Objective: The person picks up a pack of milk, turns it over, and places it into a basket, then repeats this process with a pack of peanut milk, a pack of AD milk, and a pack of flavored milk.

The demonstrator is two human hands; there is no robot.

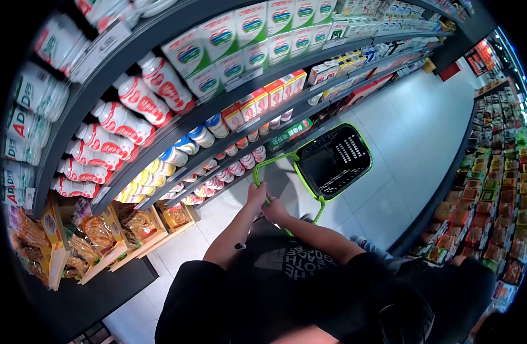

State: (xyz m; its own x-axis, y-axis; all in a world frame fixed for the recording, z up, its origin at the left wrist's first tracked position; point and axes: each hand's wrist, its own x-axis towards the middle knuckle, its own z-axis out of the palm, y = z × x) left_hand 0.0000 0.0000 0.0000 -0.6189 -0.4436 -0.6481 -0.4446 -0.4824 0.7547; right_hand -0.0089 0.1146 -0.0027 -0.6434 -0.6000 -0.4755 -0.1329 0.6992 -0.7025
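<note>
A black shopping basket with a bright green rim and holes in its walls is in front of me, over the tiled floor. Its long green handle loops back toward my body. My left hand is wrapped round this handle at its near end. Just beside it, my right hand is closed on the same handle, the fingers partly hidden. No goods show in the visible part of the basket.
Shelves on the left carry white-and-red bottles, green-and-white cartons and cans. Wooden crates with bagged food stand lower left. Packaged goods line the right. Between them runs a tiled aisle. Dark clothing shows lower right.
</note>
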